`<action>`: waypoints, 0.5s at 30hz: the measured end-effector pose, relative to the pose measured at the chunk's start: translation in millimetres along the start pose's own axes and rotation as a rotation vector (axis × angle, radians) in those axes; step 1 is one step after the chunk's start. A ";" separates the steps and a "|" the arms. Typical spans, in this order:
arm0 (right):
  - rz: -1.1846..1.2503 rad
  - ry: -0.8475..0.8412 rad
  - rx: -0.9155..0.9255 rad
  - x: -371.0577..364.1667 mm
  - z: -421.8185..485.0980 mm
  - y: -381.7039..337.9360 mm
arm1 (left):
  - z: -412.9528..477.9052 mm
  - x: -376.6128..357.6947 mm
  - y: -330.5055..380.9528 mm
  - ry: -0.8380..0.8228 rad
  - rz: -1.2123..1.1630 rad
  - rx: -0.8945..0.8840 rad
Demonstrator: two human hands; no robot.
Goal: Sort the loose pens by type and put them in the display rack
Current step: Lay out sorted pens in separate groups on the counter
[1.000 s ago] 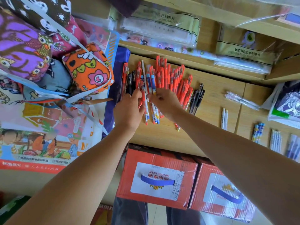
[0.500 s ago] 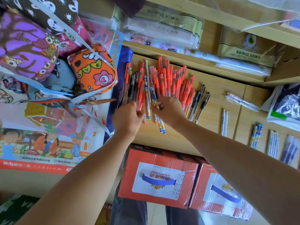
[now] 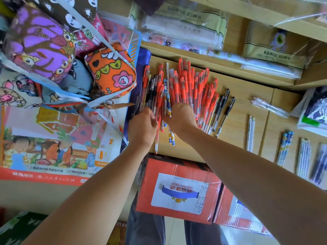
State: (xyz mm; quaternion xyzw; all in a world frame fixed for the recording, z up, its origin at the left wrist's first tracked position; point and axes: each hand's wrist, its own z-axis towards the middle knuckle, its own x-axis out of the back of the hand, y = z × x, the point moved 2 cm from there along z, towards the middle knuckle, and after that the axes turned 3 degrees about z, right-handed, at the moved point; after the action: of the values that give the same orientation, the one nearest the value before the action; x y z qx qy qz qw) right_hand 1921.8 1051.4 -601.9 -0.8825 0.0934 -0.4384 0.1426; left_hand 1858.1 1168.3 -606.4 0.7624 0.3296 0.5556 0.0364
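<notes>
Pens [image 3: 192,89], mostly red, lie in one fanned pile on the wooden shelf [image 3: 242,103]. The left hand [image 3: 141,129] is at the pile's near left edge, fingers curled, pinching a red pen [image 3: 156,144] whose end juts out toward the person. The right hand [image 3: 181,117] sits just beside it at the pile's near middle, fingers curled down among blue-and-white pens [image 3: 170,137]; whether it grips any I cannot tell. Black pens [image 3: 225,110] lie along the pile's right edge. Two white pens [image 3: 250,135] lie apart, right of the pile. A red box [image 3: 146,191] stands below the pile's near side.
</notes>
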 end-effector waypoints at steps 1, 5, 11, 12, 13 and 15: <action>0.001 0.003 -0.006 -1.0 -1.7 1.6 | -0.1 -0.7 0.0 0.001 -0.001 -0.003; -0.008 0.012 -0.006 -3.2 -5.7 -0.3 | -0.8 -0.7 -2.3 0.027 -0.003 0.000; -0.037 0.019 -0.037 -5.8 -4.8 -4.9 | 0.2 -0.3 -5.4 0.025 -0.027 -0.031; -0.001 0.025 -0.051 -5.4 -5.5 -3.6 | 0.6 0.2 -5.3 0.021 -0.032 -0.038; 0.041 0.025 -0.062 -5.5 -6.1 -2.0 | 0.8 0.5 -5.1 0.014 -0.030 -0.045; 0.150 -0.009 -0.076 -3.4 -8.6 1.9 | 1.0 1.9 -4.7 -0.013 -0.023 -0.050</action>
State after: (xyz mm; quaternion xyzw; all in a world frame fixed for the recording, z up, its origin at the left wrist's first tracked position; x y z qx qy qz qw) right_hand 1912.9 1049.1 -600.1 -0.8798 0.1750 -0.4185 0.1418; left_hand 1857.2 1173.3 -607.2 0.7611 0.3241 0.5582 0.0640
